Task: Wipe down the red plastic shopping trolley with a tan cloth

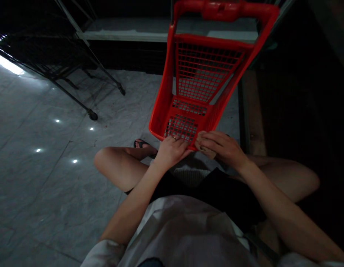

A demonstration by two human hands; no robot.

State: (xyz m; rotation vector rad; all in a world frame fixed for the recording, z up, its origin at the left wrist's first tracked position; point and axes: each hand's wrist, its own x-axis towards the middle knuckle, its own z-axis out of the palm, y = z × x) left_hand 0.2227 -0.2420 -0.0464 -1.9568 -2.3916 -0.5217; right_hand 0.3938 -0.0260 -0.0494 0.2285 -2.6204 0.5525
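Note:
A red plastic shopping basket (160, 115) with grid panels and a tall handle frame stands before me, between my knees. My left hand (173, 148) is closed over the near rim, its fingers curled to the inside; a ring shows on one finger. Beside it on the right, my right hand (223, 146) presses a crumpled tan cloth (205, 146) against the basket's near right corner. The cloth is bunched under the fingers, and part of it hangs below the rim. The basket's underside is hidden.
Behind the basket runs a low grey shelf (127, 35). To the left a dark metal cart (77, 98) stands on casters on the grey tiled floor (43, 185). A wooden board (254, 111) lies to the right, by a very dark area.

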